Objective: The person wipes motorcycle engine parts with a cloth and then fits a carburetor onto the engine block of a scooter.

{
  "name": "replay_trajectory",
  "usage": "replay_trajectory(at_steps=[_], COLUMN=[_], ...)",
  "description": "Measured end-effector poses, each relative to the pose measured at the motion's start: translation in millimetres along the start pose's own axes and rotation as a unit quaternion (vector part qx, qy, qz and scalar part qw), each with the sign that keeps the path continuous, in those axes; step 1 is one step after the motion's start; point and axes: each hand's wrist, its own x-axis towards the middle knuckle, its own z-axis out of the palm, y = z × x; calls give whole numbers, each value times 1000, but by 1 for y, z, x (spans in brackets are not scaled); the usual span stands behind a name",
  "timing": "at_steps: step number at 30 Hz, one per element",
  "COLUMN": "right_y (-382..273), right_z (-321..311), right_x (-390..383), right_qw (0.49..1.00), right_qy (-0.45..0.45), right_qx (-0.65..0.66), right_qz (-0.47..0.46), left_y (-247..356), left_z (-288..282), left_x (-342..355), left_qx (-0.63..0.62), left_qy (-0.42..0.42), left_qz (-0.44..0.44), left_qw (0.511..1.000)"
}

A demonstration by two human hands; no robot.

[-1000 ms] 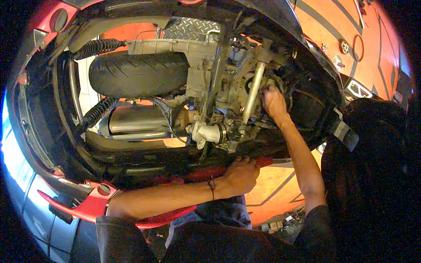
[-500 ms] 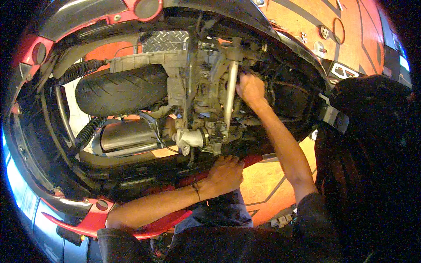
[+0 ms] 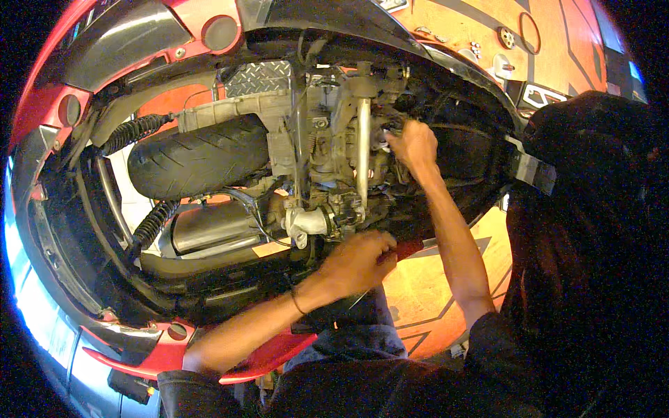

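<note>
An opened-up red and black scooter body (image 3: 209, 298) spreads out below me, its engine (image 3: 322, 132) exposed in the middle. Beside a pale metal tube (image 3: 364, 150), my right hand (image 3: 418, 148) reaches into the engine bay. Its fingers are pinched together at a small shiny part, and what they grip is hidden. My left hand (image 3: 357, 263) hovers over the near edge of the body with its fingers curled in. Whatever may be in it cannot be made out. Just beyond that hand sits a metal throttle body (image 3: 308, 221).
The rear tyre (image 3: 202, 157), a shock absorber (image 3: 138, 134) and the silver exhaust muffler (image 3: 214, 228) lie left of the engine. A pulley wheel (image 3: 506, 37) and a belt (image 3: 529, 33) rest on the orange floor (image 3: 470, 17). Black cloth (image 3: 582, 209) fills the right side.
My right hand has shifted slightly right and away from the metal tube. My left hand has risen from the near edge, turned, and curled its fingers more. The view has moved a little.
</note>
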Motion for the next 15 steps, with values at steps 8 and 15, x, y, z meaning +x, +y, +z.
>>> replay_trajectory(at_steps=[8, 15], right_y=[-17, -52], right_z=[-102, -111], right_x=[-116, -155], right_qw=[966, 933], right_qy=[15, 27], right_qx=[252, 357], right_qz=[54, -28], left_y=[23, 38], left_z=[-67, -66], left_x=[43, 26], left_qx=[-181, -367], left_qy=[135, 38], left_qz=[-77, -132], left_qw=[971, 920])
